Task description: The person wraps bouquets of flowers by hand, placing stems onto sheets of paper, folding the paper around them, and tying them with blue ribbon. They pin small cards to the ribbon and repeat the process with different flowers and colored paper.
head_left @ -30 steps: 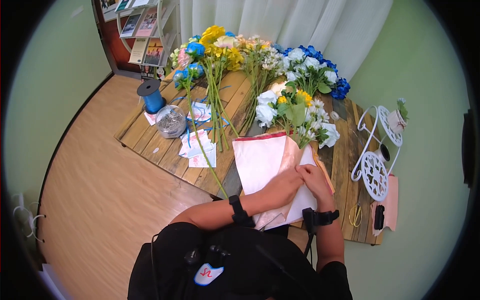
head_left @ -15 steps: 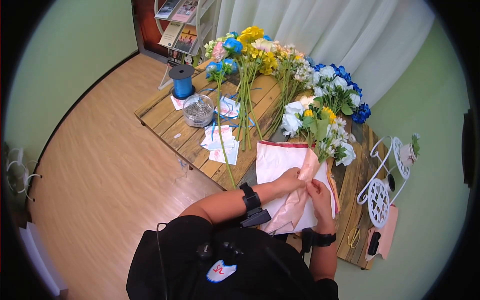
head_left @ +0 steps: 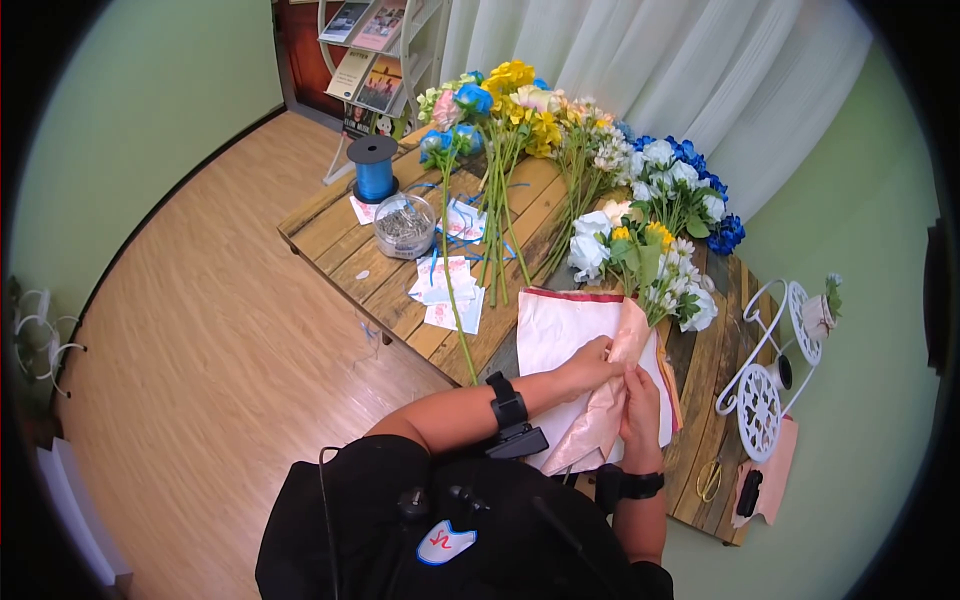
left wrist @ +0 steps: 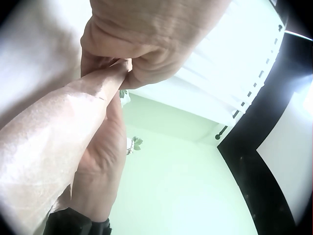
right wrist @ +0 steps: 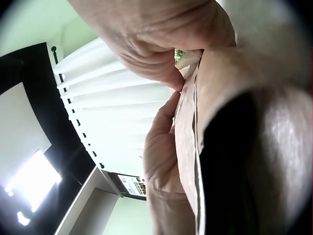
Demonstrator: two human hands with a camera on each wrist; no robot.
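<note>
A pink wrapping paper is folded into a narrow cone round the stems of a bouquet of white roses, daisies and small yellow flowers. My left hand grips the paper from the left at the cone's narrow waist. Opposite it, my right hand pinches the paper's edge, thumb and fingertips close to the left hand's. In the left wrist view the pink paper runs up into the left fingers. The right wrist view shows overlapping paper edges between both hands. White sheets with a red edge lie underneath.
Loose flower stems spread over the wooden table. A blue ribbon spool, a clear tub of metal pieces and printed cards stand left. On the right are a white metal plant stand and scissors.
The head view has swung, so the table sits farther right. The pink paper is drawn closer round the stems, and both hands have parted slightly, holding it from either side.
</note>
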